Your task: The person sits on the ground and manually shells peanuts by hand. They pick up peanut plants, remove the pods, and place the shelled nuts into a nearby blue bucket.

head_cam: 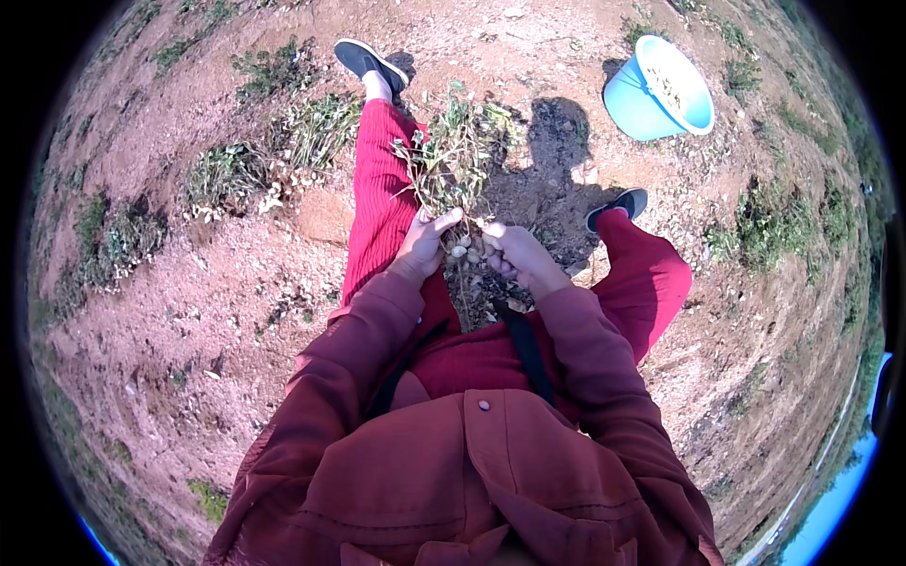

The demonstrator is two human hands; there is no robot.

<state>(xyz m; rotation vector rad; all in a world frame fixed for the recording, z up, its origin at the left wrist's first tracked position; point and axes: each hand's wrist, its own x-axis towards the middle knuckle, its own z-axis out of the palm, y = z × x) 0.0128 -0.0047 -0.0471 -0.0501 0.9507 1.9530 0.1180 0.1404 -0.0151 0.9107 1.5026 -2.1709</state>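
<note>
Between my knees I hold an uprooted peanut plant [453, 159], its leafy stems pointing away from me. My left hand [423, 243] grips the stems near the root end, thumb on top. Pale peanut pods [459, 251] hang from the roots between my two hands. My right hand [520, 253] has its fingers curled around pods at the right side of the roots; how many it holds is hidden by the fingers.
A light blue plastic bucket [640, 102] with peanut pods [665, 88] inside stands ahead to the right. Pulled peanut plants [226, 173] with pods lie on the dry soil to the left. More green plants [775, 223] grow or lie at the right. My legs are spread either side.
</note>
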